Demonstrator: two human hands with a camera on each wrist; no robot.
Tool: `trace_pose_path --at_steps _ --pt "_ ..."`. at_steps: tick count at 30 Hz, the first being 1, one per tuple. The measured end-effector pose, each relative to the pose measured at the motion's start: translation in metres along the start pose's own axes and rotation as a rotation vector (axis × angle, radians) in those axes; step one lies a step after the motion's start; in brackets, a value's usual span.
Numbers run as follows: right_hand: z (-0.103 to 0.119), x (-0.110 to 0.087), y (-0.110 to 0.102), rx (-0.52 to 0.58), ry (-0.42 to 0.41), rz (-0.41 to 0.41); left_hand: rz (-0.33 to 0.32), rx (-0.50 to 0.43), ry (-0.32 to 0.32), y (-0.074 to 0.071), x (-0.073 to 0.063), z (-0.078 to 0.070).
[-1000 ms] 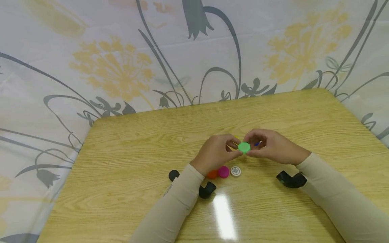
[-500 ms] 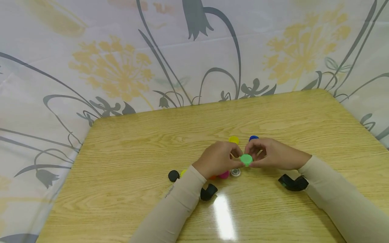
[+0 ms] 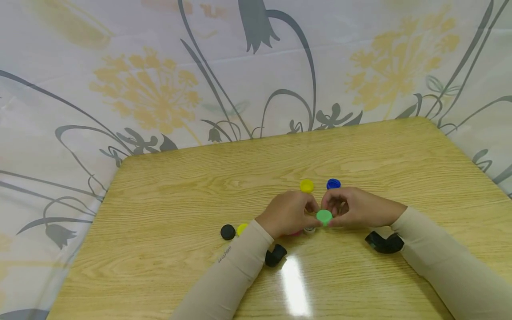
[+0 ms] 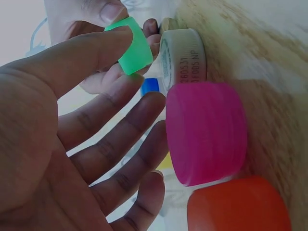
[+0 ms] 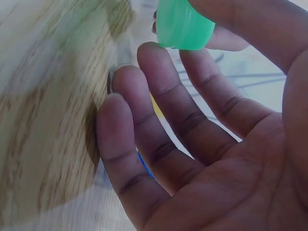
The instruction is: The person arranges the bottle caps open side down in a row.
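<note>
Both hands meet at a green bottle cap (image 3: 324, 217), held low in front of a row of caps. My left hand (image 3: 286, 214) pinches it between thumb and index finger, its other fingers curved loosely below in the left wrist view. From the other side my right hand (image 3: 362, 207) pinches the same cap (image 5: 185, 26) with thumb and index finger. Right by the hands is a white cap (image 4: 185, 57) with printed characters on its side. Beside that sit a magenta cap (image 4: 207, 132) and an orange cap (image 4: 238, 207), mostly hidden behind the left hand in the head view.
Beyond the hands lie a yellow cap (image 3: 306, 186) and a blue cap (image 3: 333, 184). A black cap (image 3: 228, 232) and another yellow cap (image 3: 242, 229) lie left of the left forearm. Black curved pieces (image 3: 384, 242) show at both wrists. A patterned cloth (image 3: 256, 66) rises behind the wooden table (image 3: 180, 186).
Both hands have come nearer the person with the green cap between them, down to the front row. The far yellow and blue caps have come into full view; the magenta and orange caps are now more covered.
</note>
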State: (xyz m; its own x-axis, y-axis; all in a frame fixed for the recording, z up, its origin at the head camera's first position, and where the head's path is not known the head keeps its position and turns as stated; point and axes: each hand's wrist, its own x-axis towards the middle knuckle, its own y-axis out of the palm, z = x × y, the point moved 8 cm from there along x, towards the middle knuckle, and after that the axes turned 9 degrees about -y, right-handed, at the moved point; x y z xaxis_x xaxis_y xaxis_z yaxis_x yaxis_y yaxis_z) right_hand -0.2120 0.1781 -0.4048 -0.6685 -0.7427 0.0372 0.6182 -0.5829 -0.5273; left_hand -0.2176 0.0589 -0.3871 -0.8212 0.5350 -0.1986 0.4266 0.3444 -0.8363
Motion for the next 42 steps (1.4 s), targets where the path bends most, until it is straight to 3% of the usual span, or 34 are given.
trace_pose_path --at_steps 7,18,34,42 --pt "-0.003 0.000 0.002 -0.022 0.016 0.025 0.007 0.069 0.025 0.007 0.002 -0.001" --pt "-0.002 0.000 0.003 -0.094 0.029 0.030 -0.003 0.103 0.039 0.011 0.002 -0.004" --pt "0.001 -0.001 0.002 -0.180 0.048 0.038 -0.075 0.185 0.025 0.011 -0.001 -0.009" --pt "0.001 -0.002 0.003 -0.157 0.040 0.055 -0.085 0.221 -0.005 0.013 -0.001 -0.009"
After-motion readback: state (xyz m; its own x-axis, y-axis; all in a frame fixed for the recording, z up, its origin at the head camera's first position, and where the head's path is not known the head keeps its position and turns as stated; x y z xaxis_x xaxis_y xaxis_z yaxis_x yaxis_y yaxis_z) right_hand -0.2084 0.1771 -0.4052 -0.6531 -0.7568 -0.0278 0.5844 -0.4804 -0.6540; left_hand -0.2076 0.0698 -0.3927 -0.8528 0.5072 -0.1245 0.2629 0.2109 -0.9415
